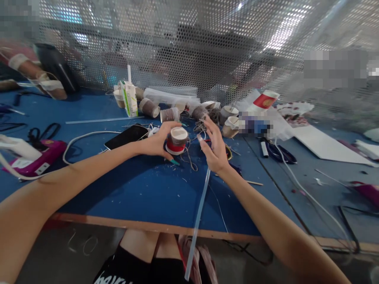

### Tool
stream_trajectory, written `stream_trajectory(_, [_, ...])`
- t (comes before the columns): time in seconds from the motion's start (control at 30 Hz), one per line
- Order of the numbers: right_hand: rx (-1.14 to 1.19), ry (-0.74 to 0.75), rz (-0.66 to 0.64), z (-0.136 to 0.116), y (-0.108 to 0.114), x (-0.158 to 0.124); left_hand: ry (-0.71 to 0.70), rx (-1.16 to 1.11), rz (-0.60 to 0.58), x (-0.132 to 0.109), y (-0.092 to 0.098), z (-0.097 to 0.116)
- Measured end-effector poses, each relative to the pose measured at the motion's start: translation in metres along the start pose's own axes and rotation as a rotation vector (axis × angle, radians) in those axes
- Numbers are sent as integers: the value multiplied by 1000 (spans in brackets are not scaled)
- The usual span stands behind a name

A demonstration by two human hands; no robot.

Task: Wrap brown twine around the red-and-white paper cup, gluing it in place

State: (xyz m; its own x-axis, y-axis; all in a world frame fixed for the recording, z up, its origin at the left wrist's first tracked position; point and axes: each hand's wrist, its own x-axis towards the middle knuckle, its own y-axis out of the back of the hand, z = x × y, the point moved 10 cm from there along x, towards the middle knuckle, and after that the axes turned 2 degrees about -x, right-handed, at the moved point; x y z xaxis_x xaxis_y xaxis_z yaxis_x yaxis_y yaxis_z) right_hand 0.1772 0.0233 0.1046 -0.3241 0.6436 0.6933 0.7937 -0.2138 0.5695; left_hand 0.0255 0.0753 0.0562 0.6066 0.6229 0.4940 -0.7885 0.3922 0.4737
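Note:
My left hand [160, 142] is wrapped round a small red and brown spool [177, 141], holding it just above the blue table [142, 193]. Beside it, my right hand [213, 148] has its fingers spread and raised; a thin thread seems to run from the spool to those fingers. A long clear stick [197, 221] lies under my right wrist and sticks out past the table's front edge. A tangle of thread [189, 157] lies below the spool.
Several brown spools [169, 114] and a small carton [129, 98] stand behind my hands. A black phone [126, 136], a pink glue gun [38, 159] and scissors [276, 152] lie around. Perforated mesh [207, 47] closes the back. Another person's arm [38, 77] is far left.

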Motion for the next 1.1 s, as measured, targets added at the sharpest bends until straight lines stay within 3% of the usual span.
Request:
stream_trajectory(0.13, [150,-42,-148,2,-21,-5,8,-12,5,-5,-7,-2])
stream_trajectory(0.27, [42,-16,-251,-8,-31,-7,99,-173,9,-6,-14,-2])
stream_trajectory(0.5, [12,0,-223,-7,-30,-6,161,-267,126,-11,-19,4])
stream_trajectory(0.77, [48,-56,-195,2,-32,-5,151,-298,118,-11,-22,1])
stream_trajectory(0.97, [131,-56,-265,6,-36,-8,175,-360,80,-9,-26,0])
stream_trajectory(1.1, [125,-73,-220,8,-35,-7,167,-360,77,-9,-26,0])
